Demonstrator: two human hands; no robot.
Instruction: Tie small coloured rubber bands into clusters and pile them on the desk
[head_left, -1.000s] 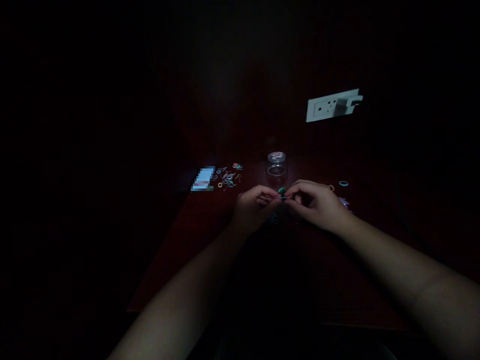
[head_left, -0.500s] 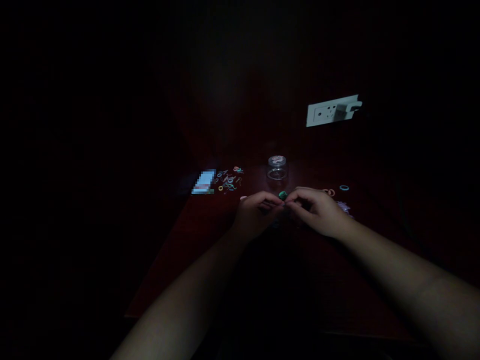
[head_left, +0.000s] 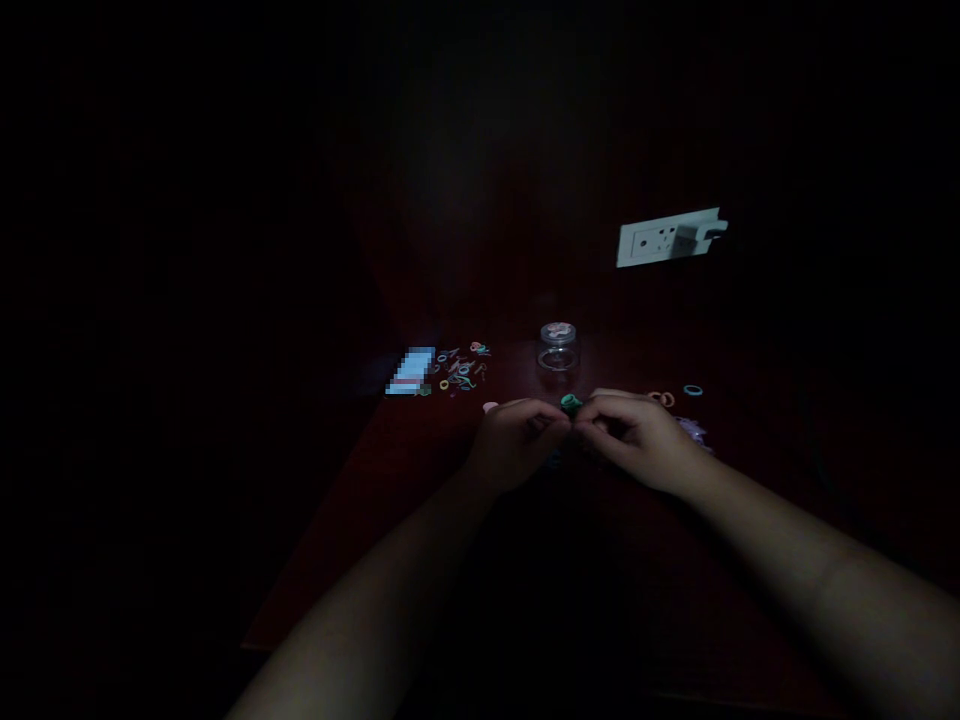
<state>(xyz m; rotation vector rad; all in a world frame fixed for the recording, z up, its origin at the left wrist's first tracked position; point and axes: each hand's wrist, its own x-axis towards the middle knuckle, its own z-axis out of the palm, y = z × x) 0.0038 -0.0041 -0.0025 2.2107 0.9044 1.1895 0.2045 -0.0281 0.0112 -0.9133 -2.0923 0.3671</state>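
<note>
My left hand (head_left: pixel 517 440) and my right hand (head_left: pixel 634 435) meet fingertip to fingertip low over a dark red table. Both are closed in a pinch, and whatever sits between the fingertips is too small and dark to make out. Just beyond the fingertips is a green hair band (head_left: pixel 570 402); whether it touches the fingers I cannot tell. A clear jar (head_left: pixel 559 360) with a patterned lid stands upright behind the hands. Beside my left hand lies a pale pink piece (head_left: pixel 490 408). Purple pieces (head_left: pixel 691 432) lie by my right wrist, partly hidden.
Several small coloured bands (head_left: pixel 461 370) are scattered left of the jar, next to a bright pixelated rectangle (head_left: pixel 411 370). Orange bands (head_left: pixel 661 399) and a blue-green band (head_left: pixel 693 390) lie on the right. A white wall socket (head_left: pixel 667 238) holds a plug. The surroundings are very dark.
The whole scene sits slightly lower in the picture, as the camera has tilted a little. The hands keep their fingertips together, with only a slight shift of the fingers.
</note>
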